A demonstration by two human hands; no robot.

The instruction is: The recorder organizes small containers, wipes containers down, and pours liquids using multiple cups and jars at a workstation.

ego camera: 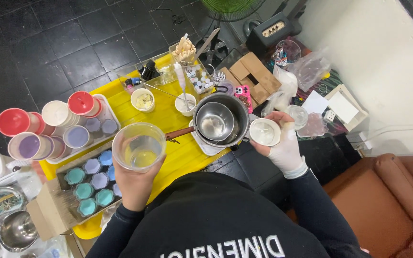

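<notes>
**Two cups held over a crowded yellow tabletop**

While the left hand [137,184] grips a clear plastic cup [138,145] from below, a shallow pool of pale yellow liquid sits in the cup's bottom. Its fingers are clamped around the cup's base and lower wall, wrist bent upward, forearm in a black sleeve. The right hand [285,145], in a white glove, holds a small white cup [265,132]; what it contains cannot be made out beyond a whitish inside. Those fingers are wrapped around the small cup's far side, thumb on the near rim, closed on it.

Between the two sets of fingers stands a dark pot [237,117] with a shiny steel bowl [214,121] nested in it, resting on the yellow tabletop [168,117]. Beyond the left fingers sit a small tub of cream-coloured paste [143,100] and another white cup with a stirrer [185,102]. Left of the left fingers lies a tray of blue and teal moulded shapes [92,181], and further left, stacked red, white and purple cups [39,129] lie on their sides.
</notes>
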